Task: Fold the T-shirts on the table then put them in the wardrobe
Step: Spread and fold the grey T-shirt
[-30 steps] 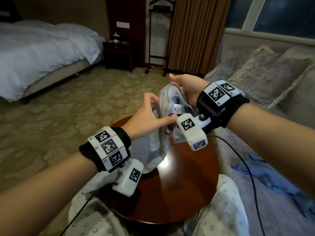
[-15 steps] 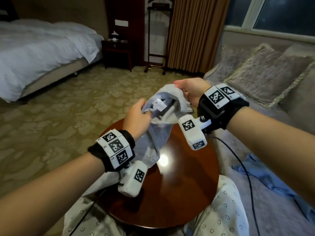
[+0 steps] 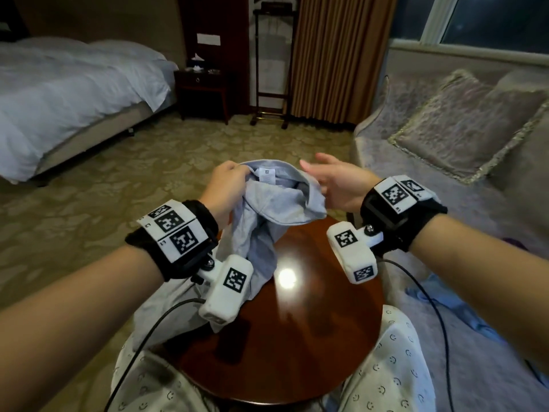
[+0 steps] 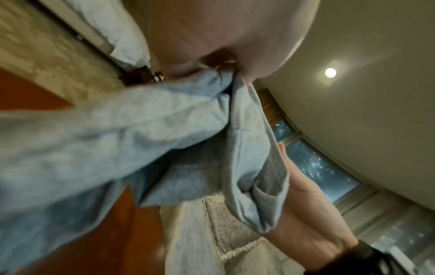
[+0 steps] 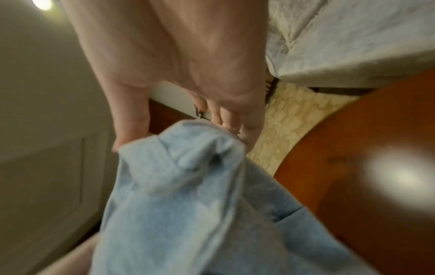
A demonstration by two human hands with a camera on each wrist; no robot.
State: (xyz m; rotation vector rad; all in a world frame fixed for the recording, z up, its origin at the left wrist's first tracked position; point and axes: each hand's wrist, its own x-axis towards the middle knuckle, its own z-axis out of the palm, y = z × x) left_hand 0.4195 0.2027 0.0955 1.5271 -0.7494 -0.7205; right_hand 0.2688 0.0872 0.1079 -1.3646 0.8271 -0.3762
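From the head camera, a person seated at a round wooden bench [image 3: 297, 337] is lifting a grey T-shirt [image 3: 267, 209] by its collar, its lower part trailing across the bench's left edge; the left hand [image 3: 228, 188] is bunching the collar in a curled grip, while the right hand [image 3: 335, 185] is hovering just beside the fabric with fingers extended, its grip apart. The step in hand appears to be finding the neckline and opening the garment before folding; the next move likely calls for the right hand to take the opposite shoulder so the shirt can be spread flat. In the left wrist view, the T-shirt [image 4: 117, 134] is hanging from the clenched left hand [image 4: 212, 37], with the right hand [image 4: 303, 214] lying alongside a drooping fold. In the blurred right wrist view, the right hand [image 5: 188, 65] is reaching over the bunched collar, fingers straight; whether they are touching the cloth cannot be told.
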